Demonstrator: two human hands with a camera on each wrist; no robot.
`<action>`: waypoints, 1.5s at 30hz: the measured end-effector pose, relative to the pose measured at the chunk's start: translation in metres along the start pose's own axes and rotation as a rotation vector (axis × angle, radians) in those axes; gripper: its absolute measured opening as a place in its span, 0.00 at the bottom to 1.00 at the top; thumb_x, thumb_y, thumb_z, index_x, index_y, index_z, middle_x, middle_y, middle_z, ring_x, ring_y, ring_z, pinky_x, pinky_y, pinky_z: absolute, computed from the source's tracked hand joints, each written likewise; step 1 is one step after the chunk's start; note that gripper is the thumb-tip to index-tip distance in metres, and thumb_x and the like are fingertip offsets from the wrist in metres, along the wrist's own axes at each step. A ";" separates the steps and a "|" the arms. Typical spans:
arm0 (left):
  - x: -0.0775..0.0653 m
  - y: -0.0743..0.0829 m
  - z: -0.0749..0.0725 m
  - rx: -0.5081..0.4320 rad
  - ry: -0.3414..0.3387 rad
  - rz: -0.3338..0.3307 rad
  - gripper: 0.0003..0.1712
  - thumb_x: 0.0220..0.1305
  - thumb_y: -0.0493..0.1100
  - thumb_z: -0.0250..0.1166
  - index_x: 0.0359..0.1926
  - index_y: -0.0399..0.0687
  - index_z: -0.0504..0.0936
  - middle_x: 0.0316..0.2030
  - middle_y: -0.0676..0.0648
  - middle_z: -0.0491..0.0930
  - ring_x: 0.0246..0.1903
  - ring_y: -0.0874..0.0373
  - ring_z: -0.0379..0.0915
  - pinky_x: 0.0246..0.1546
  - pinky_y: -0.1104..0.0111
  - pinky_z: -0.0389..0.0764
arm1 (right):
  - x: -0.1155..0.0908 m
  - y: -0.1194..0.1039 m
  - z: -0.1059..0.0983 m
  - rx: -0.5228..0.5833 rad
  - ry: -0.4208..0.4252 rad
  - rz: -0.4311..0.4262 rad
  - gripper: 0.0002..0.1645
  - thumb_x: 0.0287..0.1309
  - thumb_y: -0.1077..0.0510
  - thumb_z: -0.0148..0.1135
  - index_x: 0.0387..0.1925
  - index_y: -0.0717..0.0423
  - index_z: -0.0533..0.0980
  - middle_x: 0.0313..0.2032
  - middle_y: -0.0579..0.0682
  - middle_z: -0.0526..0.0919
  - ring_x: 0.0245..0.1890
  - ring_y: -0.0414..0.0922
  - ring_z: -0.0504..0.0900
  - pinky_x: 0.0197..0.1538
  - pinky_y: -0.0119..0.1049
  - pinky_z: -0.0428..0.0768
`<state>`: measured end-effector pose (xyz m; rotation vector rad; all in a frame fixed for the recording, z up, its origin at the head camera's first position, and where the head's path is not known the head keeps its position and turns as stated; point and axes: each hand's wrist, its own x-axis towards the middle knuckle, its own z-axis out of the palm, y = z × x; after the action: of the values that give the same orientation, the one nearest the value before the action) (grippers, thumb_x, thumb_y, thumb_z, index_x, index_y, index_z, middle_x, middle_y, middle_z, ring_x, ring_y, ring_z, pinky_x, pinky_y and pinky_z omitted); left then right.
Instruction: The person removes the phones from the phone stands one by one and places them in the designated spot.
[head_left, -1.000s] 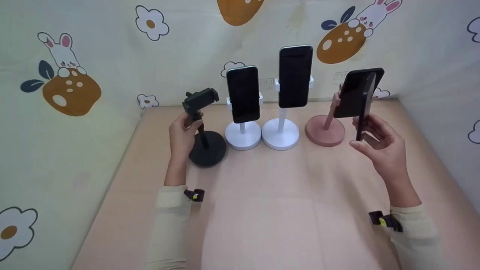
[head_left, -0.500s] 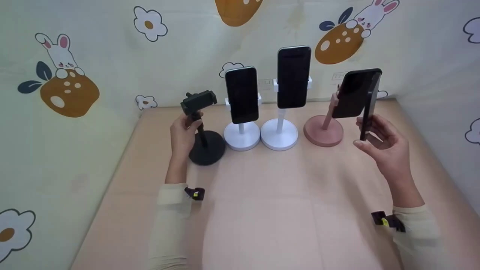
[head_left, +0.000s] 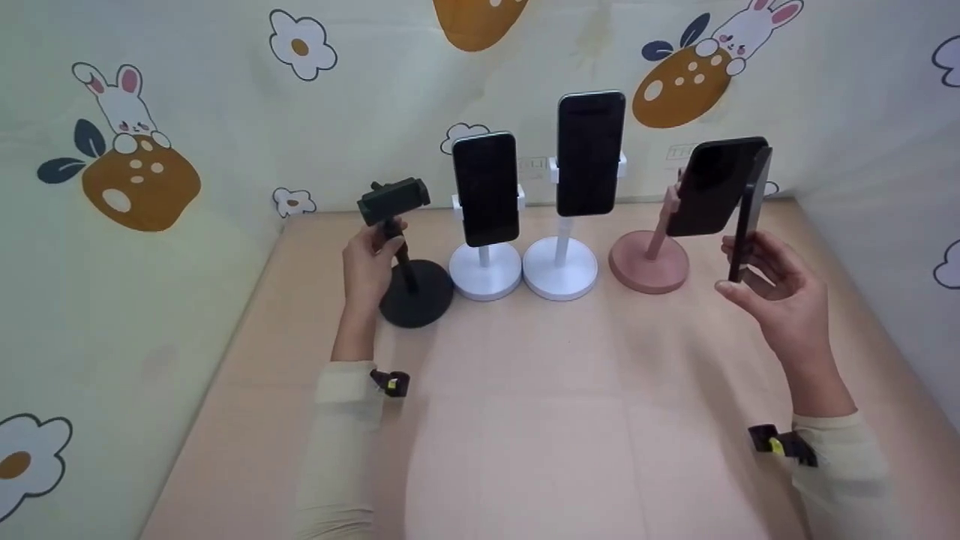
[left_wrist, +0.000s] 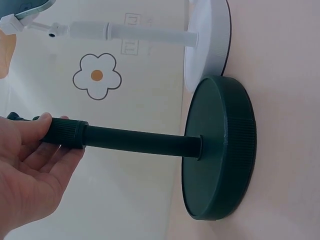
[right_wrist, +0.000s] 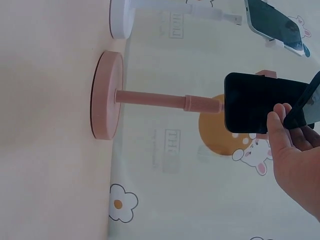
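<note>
My left hand point(head_left: 366, 264) grips the ribbed collar of a dark green phone stand point(left_wrist: 142, 140), just below its clamp point(head_left: 394, 201). No phone sits in that clamp. With thumb and fingertips, my right hand point(head_left: 791, 307) pinches the lower end of a dark phone point(head_left: 748, 217), raised and seen nearly edge-on. Behind it, a pink phone stand point(head_left: 649, 262) bears another black phone point(head_left: 709, 187), tilted in its clamp. In the right wrist view the held phone overlaps the far end of that mounted phone point(right_wrist: 255, 102), and much of the held one is out of frame.
Two white phone stands point(head_left: 486, 271) stand side by side between the green and pink ones, each with a phone point(head_left: 591, 154) in its clamp. A cloth wall with rabbits and flowers point(head_left: 300, 45) closes off the back and sides of the table point(head_left: 525, 435).
My right hand has carried its phone a little to the right, off the face of the phone on the pink stand. The green stand's clamp has shifted slightly left in my left hand's grip.
</note>
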<state>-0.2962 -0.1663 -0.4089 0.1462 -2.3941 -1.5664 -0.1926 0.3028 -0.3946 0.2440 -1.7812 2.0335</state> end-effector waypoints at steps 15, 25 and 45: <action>0.001 -0.001 -0.002 0.010 -0.017 0.027 0.17 0.71 0.38 0.60 0.59 0.43 0.80 0.56 0.43 0.83 0.59 0.51 0.78 0.67 0.61 0.75 | -0.001 -0.001 -0.007 0.022 0.017 -0.001 0.39 0.46 0.86 0.62 0.62 0.65 0.73 0.48 0.49 0.87 0.51 0.41 0.84 0.53 0.25 0.83; 0.001 -0.002 -0.002 0.033 -0.027 0.025 0.18 0.71 0.39 0.60 0.60 0.44 0.79 0.56 0.44 0.84 0.58 0.51 0.79 0.68 0.61 0.74 | -0.001 0.000 -0.016 -0.008 0.044 0.013 0.38 0.46 0.84 0.64 0.61 0.64 0.74 0.50 0.50 0.87 0.51 0.41 0.84 0.52 0.24 0.83; 0.000 -0.002 -0.003 0.040 -0.026 0.023 0.18 0.70 0.37 0.61 0.59 0.44 0.79 0.55 0.44 0.84 0.58 0.51 0.79 0.66 0.62 0.76 | 0.004 0.001 -0.030 0.047 0.166 0.042 0.37 0.44 0.84 0.65 0.59 0.65 0.75 0.46 0.51 0.88 0.47 0.42 0.85 0.46 0.25 0.85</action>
<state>-0.2960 -0.1695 -0.4094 0.1072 -2.4386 -1.5204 -0.1917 0.3324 -0.3986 0.0505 -1.6523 2.0619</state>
